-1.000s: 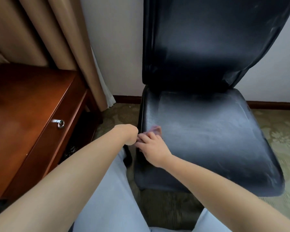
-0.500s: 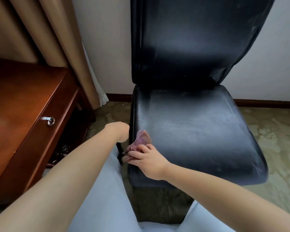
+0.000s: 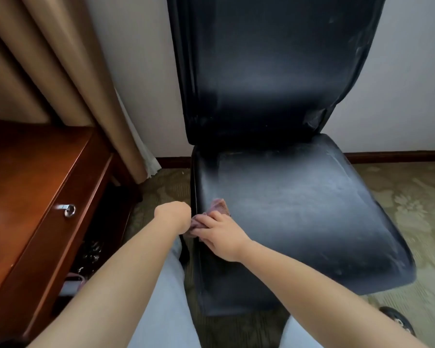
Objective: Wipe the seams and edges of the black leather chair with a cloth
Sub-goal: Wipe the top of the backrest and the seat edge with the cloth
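Note:
A black leather chair (image 3: 299, 202) stands against the wall, its seat dusty and grey. A small pink cloth (image 3: 217, 206) lies on the seat's left edge, near the side seam. My right hand (image 3: 221, 234) lies over the cloth with its fingers curled on it, pressing it onto that edge. My left hand (image 3: 172, 216) is bent down at the wrist just left of the seat's side, touching the cloth's left end. Its fingers are hidden behind the wrist.
A red-brown wooden desk (image 3: 35, 197) with a metal drawer knob (image 3: 69, 210) stands on the left. Tan curtains (image 3: 60, 71) hang behind it. Patterned green carpet (image 3: 412, 209) surrounds the chair. A dark shoe (image 3: 397, 320) shows at the lower right. My light trouser legs (image 3: 166, 310) fill the bottom.
The view shifts a little between frames. My right hand and the cloth stay at the seat's left edge, and both hands remain close together there.

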